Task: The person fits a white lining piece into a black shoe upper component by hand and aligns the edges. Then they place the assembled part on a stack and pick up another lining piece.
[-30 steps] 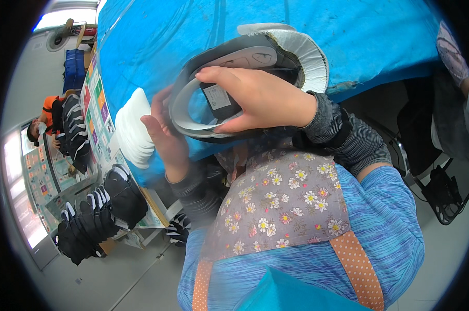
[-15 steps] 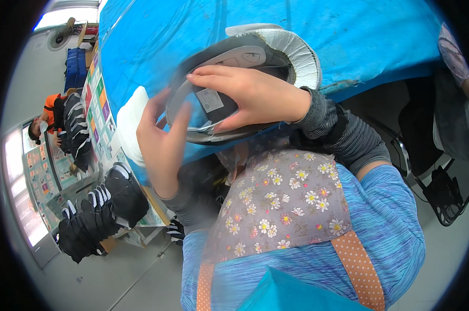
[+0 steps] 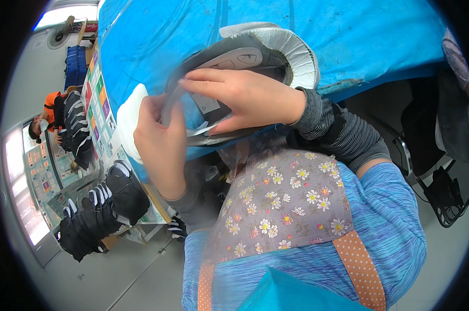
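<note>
A grey shoe upper (image 3: pixel 268 49), with a white gathered edge and a pale printed panel (image 3: pixel 237 58) inside, lies at the near edge of the blue-covered table (image 3: pixel 359 36). My right hand (image 3: pixel 247 96) reaches across its opening from the right, fingers stretched along the far side and thumb bent to the near rim, gripping it. At the left end, my left hand (image 3: pixel 162 135) pinches the upper's edge; its fingertips are partly blurred. Between the hands a small white label (image 3: pixel 207 105) shows inside. A white padded piece (image 3: pixel 131 124) sticks out beyond my left hand.
Black shoe uppers with white trim (image 3: pixel 97 207) are piled at the lower left. Behind them a person in orange (image 3: pixel 50 106) is by more black-and-white pieces (image 3: pixel 76 127). A black chair (image 3: pixel 444 199) stands at the right, and a fan (image 3: pixel 59 36) is at the far left.
My left fingers, spread and blurred before, have closed on the upper's left edge. My right hand and the upper have shifted slightly left.
</note>
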Available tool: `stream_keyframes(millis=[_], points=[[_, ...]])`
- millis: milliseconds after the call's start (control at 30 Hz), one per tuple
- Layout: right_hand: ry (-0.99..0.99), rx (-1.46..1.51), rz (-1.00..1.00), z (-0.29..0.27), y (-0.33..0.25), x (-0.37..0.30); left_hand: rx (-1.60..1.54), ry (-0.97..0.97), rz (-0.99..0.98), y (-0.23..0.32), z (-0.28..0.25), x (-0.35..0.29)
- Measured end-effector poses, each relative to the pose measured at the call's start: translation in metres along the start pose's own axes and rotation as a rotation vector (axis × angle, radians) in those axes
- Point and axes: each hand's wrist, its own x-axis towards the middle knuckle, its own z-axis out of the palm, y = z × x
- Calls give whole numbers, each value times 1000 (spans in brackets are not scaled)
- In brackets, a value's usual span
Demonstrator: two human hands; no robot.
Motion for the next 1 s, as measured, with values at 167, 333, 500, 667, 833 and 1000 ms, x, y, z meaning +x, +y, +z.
stream_keyframes(millis=[167, 333, 500, 667, 833, 1000], points=[[20, 9, -11, 2, 1, 2, 140, 75, 71, -1, 4, 0], [15, 100, 28, 2, 0, 1, 205, 84, 113, -7, 6, 4], [5, 139, 46, 6, 2, -4, 263, 67, 93, -9, 5, 11], [-141, 212, 88, 0, 3, -7, 148, -6, -30, -7, 2, 13], [-118, 355, -21, 5, 6, -13, 77, -35, -45, -15, -1, 19], [-84, 263, -23, 8, 13, -17, -200, -230, -31, -30, -3, 17]])
